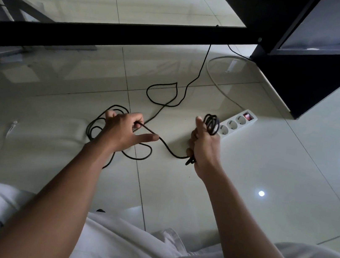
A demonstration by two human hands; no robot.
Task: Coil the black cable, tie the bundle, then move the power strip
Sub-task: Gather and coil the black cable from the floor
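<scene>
A black cable point(169, 149) is being coiled over a tiled floor point(269, 165), on the near side of a white power strip point(239, 121). A small bundle of loops point(211, 124) is being gripped in the curled fingers of the right hand point(203, 148), just in front of the strip's near end. Left of the strip, a slack strand is being held by the left hand point(123, 130), fingers curled round it. More loose loops are lying left of the strip, and the cable is being trailed past it towards a black table frame point(113, 32).

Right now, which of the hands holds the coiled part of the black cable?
The right hand: black cable loops stick out above its fist. The left hand only pinches one loose strand.
</scene>
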